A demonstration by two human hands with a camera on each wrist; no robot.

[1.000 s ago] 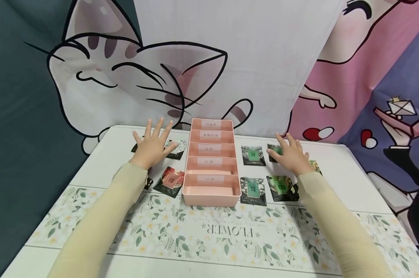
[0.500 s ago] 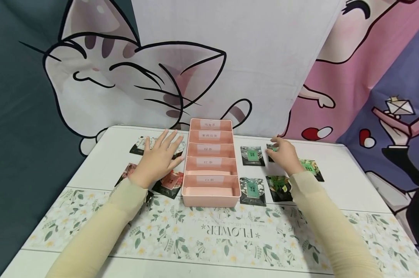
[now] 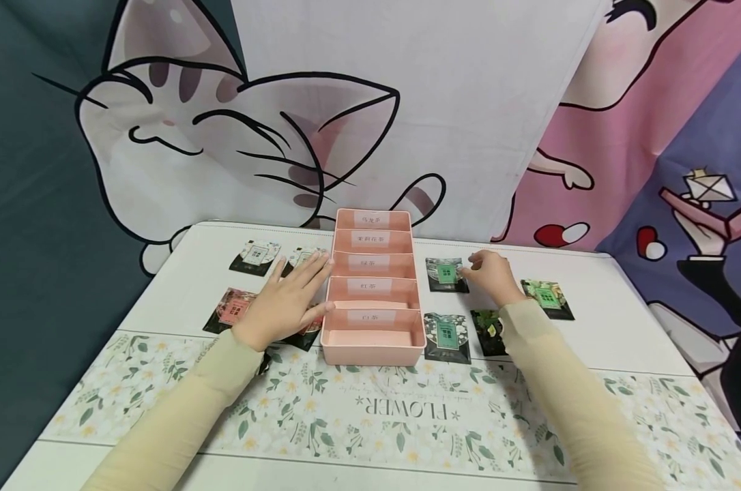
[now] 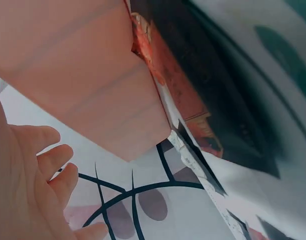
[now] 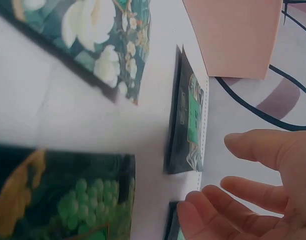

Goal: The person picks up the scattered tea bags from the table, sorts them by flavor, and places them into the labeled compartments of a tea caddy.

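Observation:
In the head view a long pink divided box (image 3: 373, 354) stands mid-table, a paper label in each compartment. My left hand (image 3: 287, 300) lies along its left side with straight fingers, fingertips right at the wall. Under and around that hand are black tea sachets, one with a red label (image 3: 231, 310) and one with a white label (image 3: 256, 258). Just right of a green-labelled sachet (image 3: 447, 274) hovers my right hand (image 3: 493, 276), fingertips right at its edge. In the right wrist view the thumb and the loosely bent fingers (image 5: 260, 197) are apart, with nothing between them.
Further sachets lie right of the box: one with white flowers (image 3: 447, 339), one with green grapes (image 5: 88, 200) partly under the right sleeve, and one at the far right (image 3: 547, 299). A cartoon cloth (image 3: 469, 123) hangs behind the table's back edge.
My left hand has come down and right to the box's side. The right hand has moved left from the back-right sachet towards the sachet nearer the box, its fingers drawn in.

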